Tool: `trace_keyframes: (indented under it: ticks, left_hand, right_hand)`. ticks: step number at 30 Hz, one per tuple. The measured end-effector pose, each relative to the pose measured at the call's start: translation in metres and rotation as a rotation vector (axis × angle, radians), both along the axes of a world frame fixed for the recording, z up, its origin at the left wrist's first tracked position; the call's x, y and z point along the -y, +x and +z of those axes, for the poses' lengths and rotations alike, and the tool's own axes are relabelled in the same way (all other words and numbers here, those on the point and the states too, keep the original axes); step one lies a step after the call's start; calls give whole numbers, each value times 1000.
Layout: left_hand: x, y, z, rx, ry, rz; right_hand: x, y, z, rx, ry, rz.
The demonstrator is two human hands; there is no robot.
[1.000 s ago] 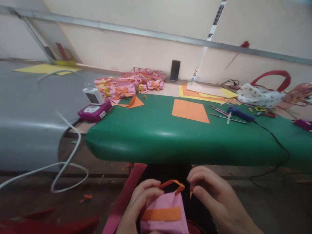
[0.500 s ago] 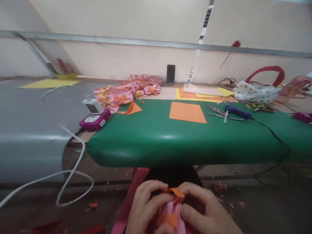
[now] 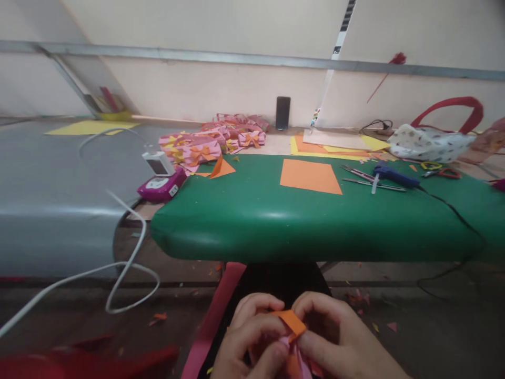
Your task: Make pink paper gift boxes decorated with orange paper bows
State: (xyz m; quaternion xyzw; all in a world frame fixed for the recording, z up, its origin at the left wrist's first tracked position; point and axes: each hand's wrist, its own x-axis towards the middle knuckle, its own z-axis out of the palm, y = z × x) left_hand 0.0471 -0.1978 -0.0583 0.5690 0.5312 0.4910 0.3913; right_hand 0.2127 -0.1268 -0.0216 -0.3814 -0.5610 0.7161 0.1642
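Note:
At the bottom of the head view, over my lap, my left hand (image 3: 256, 337) is closed around a pink folded-paper piece (image 3: 303, 368) with orange paper on it. The thumb of that hand presses on the pink paper. My right hand (image 3: 335, 334) pinches an orange paper strip (image 3: 292, 322) at the top of the same piece, thumb and forefinger at its right end. My fingers hide most of the pink piece. Beyond them, on the green padded table (image 3: 244, 210), lies a flat orange paper sheet (image 3: 311, 176).
A heap of pink paper pieces with orange bows (image 3: 213, 142) lies at the back left, near a folded orange scrap (image 3: 223, 167). A blue glue gun (image 3: 394, 176), tweezers (image 3: 373, 184) and scissors (image 3: 447, 173) lie right. A white cable (image 3: 130, 268) loops at the left.
The view has shifted slightly, so the table things sit further right and higher. My left thumb has come up onto the pink paper, and the orange strip's end is tilted further down.

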Motion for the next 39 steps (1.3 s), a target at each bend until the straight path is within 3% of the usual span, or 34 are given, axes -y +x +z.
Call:
trace_keyframes:
  ticks: [5,12,16,21,24,30,34,39]
  left_hand:
    - [-4,0,5,-103,66,5]
    - [-3,2,9,-316,293,78]
    - [-3,6,10,-302,281,70]
    - [-4,9,15,-236,284,89]
    - [-4,9,17,-259,323,112]
    - [-1,4,8,-250,291,47]
    - [0,3,6,-372,343,156]
    - [0,9,6,-531,480,278]
  right_hand:
    - [-1,1,-4,-123,-75,-29]
    - [-4,3,-28,-348,-293,-70]
    - [-1,4,-30,-335,-295,-78]
    - [3,1,-18,-238,-182,-149]
    - [4,-1,-12,-229,-116,-121]
    - [5,-3,-17,-199,-161,-67]
    - [6,-1,-24,-164,-192,-85]
    - [9,-2,-38,-265,-403,-31]
